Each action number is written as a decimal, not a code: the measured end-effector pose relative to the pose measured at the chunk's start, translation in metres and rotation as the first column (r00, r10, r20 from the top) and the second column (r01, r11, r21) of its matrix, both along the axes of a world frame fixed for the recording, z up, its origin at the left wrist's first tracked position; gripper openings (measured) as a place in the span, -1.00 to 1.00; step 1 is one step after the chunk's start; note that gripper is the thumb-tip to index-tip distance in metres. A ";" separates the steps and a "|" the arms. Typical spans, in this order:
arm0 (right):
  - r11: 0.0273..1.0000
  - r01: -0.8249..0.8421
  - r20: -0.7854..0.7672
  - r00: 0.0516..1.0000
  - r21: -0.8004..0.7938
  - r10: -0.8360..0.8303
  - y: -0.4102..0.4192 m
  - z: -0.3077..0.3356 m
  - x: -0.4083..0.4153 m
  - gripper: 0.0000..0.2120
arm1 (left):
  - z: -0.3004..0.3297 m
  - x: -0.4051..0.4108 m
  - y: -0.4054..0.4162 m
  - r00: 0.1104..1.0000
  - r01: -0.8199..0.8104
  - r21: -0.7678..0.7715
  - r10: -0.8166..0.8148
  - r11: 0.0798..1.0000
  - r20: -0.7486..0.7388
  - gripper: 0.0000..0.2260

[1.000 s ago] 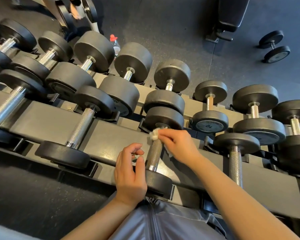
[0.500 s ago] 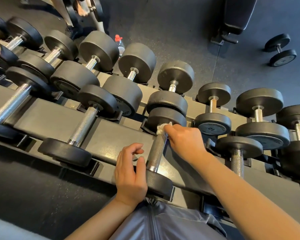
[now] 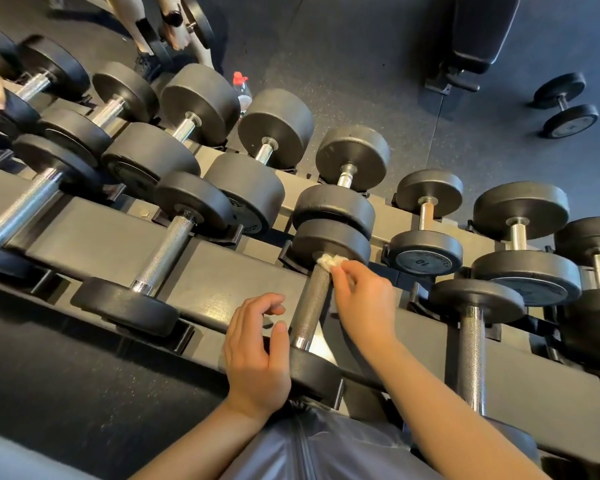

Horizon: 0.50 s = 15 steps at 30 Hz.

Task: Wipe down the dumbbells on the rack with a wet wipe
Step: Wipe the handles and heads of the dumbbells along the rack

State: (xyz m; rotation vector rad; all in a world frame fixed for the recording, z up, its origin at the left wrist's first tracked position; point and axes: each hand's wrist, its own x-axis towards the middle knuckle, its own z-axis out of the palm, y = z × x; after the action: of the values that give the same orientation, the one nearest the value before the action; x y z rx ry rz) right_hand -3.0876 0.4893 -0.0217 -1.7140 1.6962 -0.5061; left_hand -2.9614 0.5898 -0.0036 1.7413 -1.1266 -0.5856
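Looking down at the rack, my right hand (image 3: 364,299) is pinching a crumpled white wet wipe (image 3: 330,261) right at the far end of the knurled steel handle (image 3: 311,308) of the black round-headed dumbbell (image 3: 321,306) sitting in the near row of the dark grey metal rack (image 3: 94,233). The wipe is touching the handle where it meets the far head. The handle's long axis runs near-to-far, tilted a bit to the right as it goes away from me, so I reckon the next stroke just has to drag back along it toward the near head. My left hand (image 3: 257,351) is loosely open, holding nothing, thumb resting against the near head just left of the handle. The right hand is the one actually on the job; the left looks like it's only steadying.
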 end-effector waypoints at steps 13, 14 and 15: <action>0.474 0.298 0.152 0.695 0.828 -0.703 -0.018 -0.008 0.020 -0.92 | 0.001 -0.002 0.001 0.995 0.061 0.000 -0.061 0.998 0.083 -0.78; 0.453 0.292 0.152 0.678 0.842 -0.719 -0.019 -0.007 0.021 -0.94 | 0.001 -0.002 0.001 0.994 0.067 -0.003 -0.066 0.998 0.082 -0.78; 0.449 0.293 0.158 0.665 0.844 -0.730 -0.019 -0.006 0.022 -0.94 | 0.001 -0.002 0.001 0.995 0.067 -0.004 -0.066 0.998 0.075 -0.78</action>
State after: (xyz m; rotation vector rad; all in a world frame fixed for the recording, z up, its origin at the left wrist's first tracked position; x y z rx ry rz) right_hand -3.0660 0.4702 -0.0275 -0.3106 1.6519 -0.3652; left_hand -2.9634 0.5906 -0.0025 1.7378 -1.2417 -0.5600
